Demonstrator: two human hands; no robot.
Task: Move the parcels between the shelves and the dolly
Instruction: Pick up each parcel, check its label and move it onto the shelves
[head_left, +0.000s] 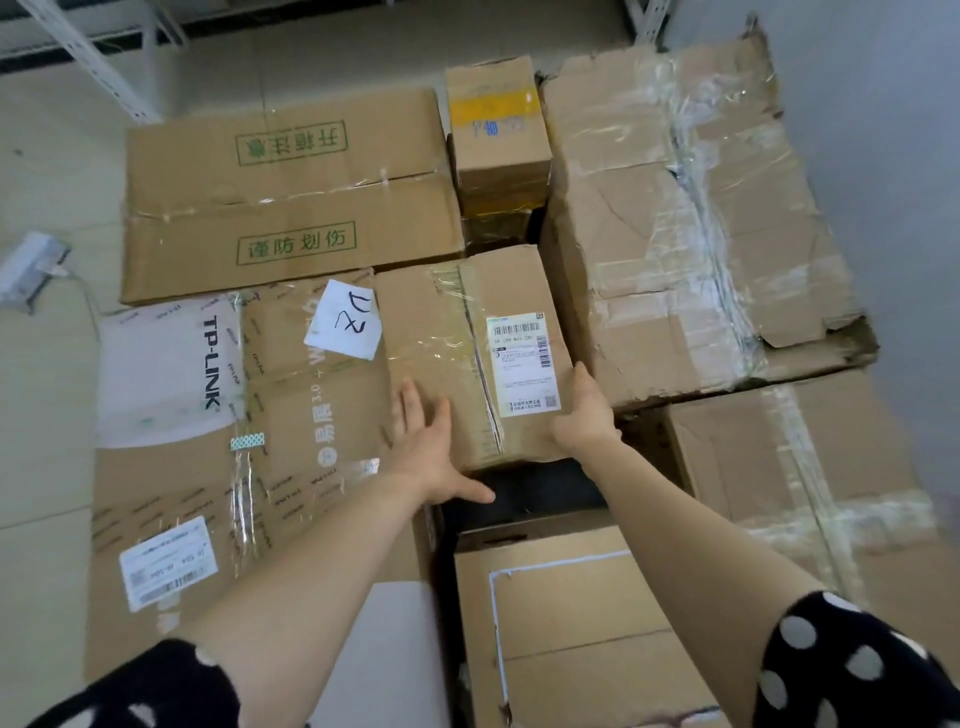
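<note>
a small labelled parcel (457, 353) lies in the middle of a packed layer of cartons, wedged between a tp-link carton (234, 415) on its left and a large taped carton (675, 234) on its right, with a dark gap (519, 493) left open at its near end; whether this layer sits on the dolly cannot be told, since no dolly is seen; the left hand (431, 447) is laid on the parcel's near left part with fingers straight and the thumb spread along the near edge, so nothing is clasped by it; the right hand (584, 415) is wrapped round the near right corner, thumb up beside the shipping label (522, 364), its fingers hidden past the edge; the step in hand is judged to be the lifting out of this parcel; it would be done best if the left fingers were brought under the near edge through the gap, the near end tipped up first so that the tight sides are freed, and the weight then shared evenly; the glossy tape on top should not be relied on for purchase, and the neighbouring cartons should be left undisturbed.
</note>
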